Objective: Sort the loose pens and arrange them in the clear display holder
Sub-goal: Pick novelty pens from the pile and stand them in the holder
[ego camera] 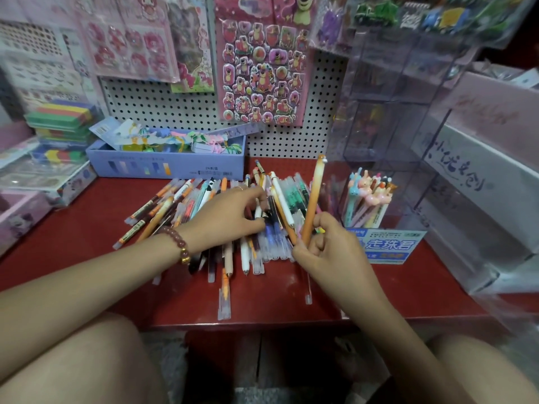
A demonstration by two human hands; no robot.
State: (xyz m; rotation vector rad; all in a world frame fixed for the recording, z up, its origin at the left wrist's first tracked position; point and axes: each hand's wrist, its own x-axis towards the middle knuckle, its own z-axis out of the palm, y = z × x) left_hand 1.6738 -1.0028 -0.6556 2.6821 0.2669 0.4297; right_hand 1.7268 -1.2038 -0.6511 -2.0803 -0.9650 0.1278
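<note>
An orange pen was gripped upright by the right hand. The fingertips of the left hand were hidden among the loose pens, so its grasp could not be told.

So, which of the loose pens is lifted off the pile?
The long orange pen, gripped nearly upright by the right hand; the others lie flat in the pile.

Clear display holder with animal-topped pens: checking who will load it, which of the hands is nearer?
Right. The right hand, gripping an orange pen, is just left of the holder; the left hand is farther left, on the loose pens.
</note>
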